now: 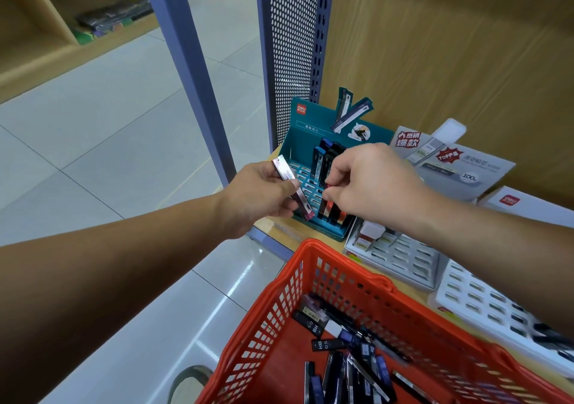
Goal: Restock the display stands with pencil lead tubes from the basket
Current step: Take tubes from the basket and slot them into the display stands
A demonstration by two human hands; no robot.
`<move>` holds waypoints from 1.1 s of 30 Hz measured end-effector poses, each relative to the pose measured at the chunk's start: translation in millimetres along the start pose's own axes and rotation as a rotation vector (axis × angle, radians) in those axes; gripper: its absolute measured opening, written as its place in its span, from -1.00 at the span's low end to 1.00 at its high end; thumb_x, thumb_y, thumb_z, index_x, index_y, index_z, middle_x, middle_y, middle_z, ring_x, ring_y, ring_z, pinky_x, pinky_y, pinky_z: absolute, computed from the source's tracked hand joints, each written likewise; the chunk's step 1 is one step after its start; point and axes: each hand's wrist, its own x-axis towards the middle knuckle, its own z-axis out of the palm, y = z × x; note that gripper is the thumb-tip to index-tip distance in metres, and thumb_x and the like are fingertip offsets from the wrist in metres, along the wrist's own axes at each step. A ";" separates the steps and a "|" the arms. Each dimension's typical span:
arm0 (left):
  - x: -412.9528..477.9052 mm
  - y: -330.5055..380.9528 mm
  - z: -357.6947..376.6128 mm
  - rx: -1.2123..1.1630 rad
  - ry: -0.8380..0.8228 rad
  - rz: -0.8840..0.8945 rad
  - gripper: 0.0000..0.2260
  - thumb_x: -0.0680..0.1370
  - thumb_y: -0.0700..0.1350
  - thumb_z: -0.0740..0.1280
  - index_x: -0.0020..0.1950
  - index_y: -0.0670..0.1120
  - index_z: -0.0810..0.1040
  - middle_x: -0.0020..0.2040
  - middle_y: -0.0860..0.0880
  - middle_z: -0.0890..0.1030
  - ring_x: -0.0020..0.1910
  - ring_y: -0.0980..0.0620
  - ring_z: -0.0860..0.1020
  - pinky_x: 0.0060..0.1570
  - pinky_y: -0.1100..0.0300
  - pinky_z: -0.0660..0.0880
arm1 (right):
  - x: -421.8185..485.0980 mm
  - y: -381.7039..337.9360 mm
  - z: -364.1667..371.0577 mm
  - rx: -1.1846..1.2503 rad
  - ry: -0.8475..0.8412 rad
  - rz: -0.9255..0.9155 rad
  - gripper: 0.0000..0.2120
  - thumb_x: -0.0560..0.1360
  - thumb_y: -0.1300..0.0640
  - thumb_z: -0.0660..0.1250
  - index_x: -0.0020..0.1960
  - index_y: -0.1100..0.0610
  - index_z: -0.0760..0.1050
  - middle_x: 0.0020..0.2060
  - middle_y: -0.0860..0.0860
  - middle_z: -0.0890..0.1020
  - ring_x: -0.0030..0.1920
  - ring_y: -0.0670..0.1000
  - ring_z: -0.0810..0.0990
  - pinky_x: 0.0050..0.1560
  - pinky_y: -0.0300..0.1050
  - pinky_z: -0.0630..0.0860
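A teal display stand point(302, 142) stands on the wooden shelf, with a few lead tubes upright in its slotted grid. My left hand point(257, 195) grips a silvery lead tube point(290, 183) with a dark red end, held slanted over the stand's left slots. My right hand point(369, 186) pinches the top of a red-capped tube point(329, 206) among the tubes in the stand's front right slots. A red plastic basket point(313, 282) below holds several loose dark lead tubes point(348, 360).
Right of the teal stand are a grey display stand point(466, 170) with a slotted tray point(403, 257) and a white slotted stand point(484, 304). A perforated metal shelf upright point(289, 61) rises behind. Tiled floor lies to the left.
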 end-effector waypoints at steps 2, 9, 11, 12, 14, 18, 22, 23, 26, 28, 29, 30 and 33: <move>0.4 0.8 -2.3 0.038 0.051 0.015 -0.63 0.61 -0.11 0.45 0.39 -0.07 0.47 -0.03 -0.09 0.75 -0.15 0.00 0.74 -0.23 0.18 0.65 | -0.6 -2.5 -3.5 -0.183 -0.023 -0.036 -0.82 0.45 -0.14 0.53 -0.06 -0.07 0.68 -0.10 -0.13 0.49 -0.02 0.00 0.56 -0.15 -0.07 0.50; 1.4 14.3 -5.2 -0.343 0.063 -0.061 -0.69 0.62 -0.22 0.43 0.32 -0.13 0.46 -0.22 -0.13 0.71 -0.32 0.01 0.62 -0.23 0.13 0.64 | 3.6 14.0 -10.8 0.304 -0.028 -0.100 -0.70 0.45 0.34 0.45 0.09 0.03 0.68 -0.14 -0.05 0.60 -0.29 -0.15 0.55 -0.19 -0.26 0.48; 1.5 16.0 -3.4 -0.444 0.056 -0.087 -0.66 0.60 -0.24 0.44 0.35 -0.20 0.46 -0.25 -0.15 0.67 -0.34 0.00 0.61 -0.26 0.13 0.63 | 2.6 10.4 -9.1 0.283 -0.095 -0.150 -0.66 0.41 0.28 0.56 0.12 -0.01 0.68 -0.10 -0.05 0.62 -0.24 -0.10 0.59 -0.15 -0.21 0.55; 1.4 16.5 -2.5 -0.473 0.048 -0.095 -0.64 0.60 -0.24 0.44 0.36 -0.23 0.47 -0.24 -0.17 0.66 -0.33 -0.01 0.62 -0.26 0.13 0.64 | 2.4 8.0 -6.5 0.301 -0.094 -0.159 -0.67 0.39 0.23 0.60 0.11 -0.02 0.69 -0.11 -0.07 0.64 -0.22 -0.06 0.61 -0.13 -0.15 0.58; 0.9 17.9 -1.7 -0.483 0.004 -0.102 -0.66 0.61 -0.22 0.44 0.35 -0.28 0.51 -0.22 -0.17 0.65 -0.31 -0.01 0.62 -0.22 0.14 0.65 | 4.3 5.8 0.9 0.372 -0.030 -0.159 -0.77 0.42 0.17 0.61 0.04 -0.01 0.72 -0.19 -0.10 0.67 -0.22 -0.09 0.62 -0.12 -0.14 0.61; 4.4 15.2 -4.3 -0.256 0.042 -0.092 -0.73 0.69 -0.01 0.33 0.24 -0.19 0.61 -0.14 -0.15 0.71 -0.25 0.01 0.64 -0.26 0.19 0.61 | 14.0 4.6 3.0 0.498 0.158 -0.107 -0.96 0.49 0.13 0.55 -0.09 0.01 0.72 -0.30 -0.13 0.68 -0.31 -0.20 0.60 -0.21 -0.33 0.52; 15.8 1.0 -11.8 0.325 0.219 0.174 -0.79 0.68 -0.04 0.33 0.31 0.05 0.59 0.13 0.01 0.63 -0.01 0.02 0.67 -0.16 0.09 0.67 | 27.3 4.6 -5.6 0.516 0.235 -0.002 -0.93 0.51 0.14 0.52 -0.15 0.09 0.70 -0.30 -0.06 0.69 -0.34 -0.21 0.57 -0.28 -0.41 0.49; 18.4 -0.8 -12.8 0.394 0.206 0.235 -0.75 0.65 -0.04 0.37 0.34 0.07 0.57 0.16 0.04 0.60 0.02 0.02 0.66 -0.11 0.06 0.68 | 30.2 3.9 -6.5 0.515 0.238 0.020 -0.93 0.52 0.13 0.52 -0.15 0.08 0.70 -0.29 -0.08 0.69 -0.33 -0.21 0.59 -0.27 -0.39 0.51; 24.0 -3.6 -13.4 0.778 0.250 0.370 -0.70 0.62 -0.04 0.41 0.35 0.05 0.55 0.23 0.06 0.51 0.08 0.04 0.59 -0.17 0.24 0.56 | 40.1 1.1 -4.7 0.435 0.254 0.052 -0.96 0.53 0.09 0.51 -0.08 0.04 0.73 -0.26 -0.14 0.69 -0.24 -0.15 0.65 -0.14 -0.25 0.60; 27.6 -8.7 -12.2 0.909 0.300 0.377 -0.61 0.59 -0.03 0.42 0.41 0.05 0.48 0.27 0.05 0.47 0.12 0.03 0.56 -0.12 0.20 0.56 | 47.1 -2.9 -3.1 0.347 0.254 0.041 -0.95 0.53 0.07 0.51 -0.04 0.04 0.72 -0.22 -0.14 0.69 -0.19 -0.14 0.65 -0.04 -0.16 0.62; 29.8 -12.6 -11.0 0.917 0.308 0.340 -0.55 0.57 -0.01 0.44 0.44 0.05 0.44 0.28 0.05 0.48 0.14 0.02 0.56 -0.06 0.15 0.59 | 51.0 -5.3 -1.9 0.306 0.251 0.028 -0.94 0.53 0.07 0.51 -0.04 0.04 0.72 -0.21 -0.13 0.69 -0.17 -0.12 0.64 -0.02 -0.10 0.62; 31.8 -16.6 -9.5 0.908 0.299 0.296 -0.50 0.56 0.01 0.46 0.46 0.05 0.40 0.29 0.05 0.49 0.15 0.02 0.55 -0.03 0.13 0.59 | 54.9 -7.9 -0.5 0.264 0.247 0.019 -0.94 0.54 0.06 0.50 -0.04 0.04 0.71 -0.19 -0.10 0.69 -0.16 -0.08 0.64 -0.02 -0.06 0.63; 38.5 -26.5 -6.3 0.768 0.209 0.154 -0.47 0.53 0.06 0.50 0.43 0.05 0.38 0.23 0.05 0.61 0.06 0.07 0.57 -0.10 0.19 0.54 | 65.1 -14.1 4.8 0.126 0.233 0.022 -0.92 0.56 0.02 0.46 -0.04 0.01 0.70 -0.15 -0.05 0.69 -0.16 0.00 0.63 -0.11 -0.03 0.62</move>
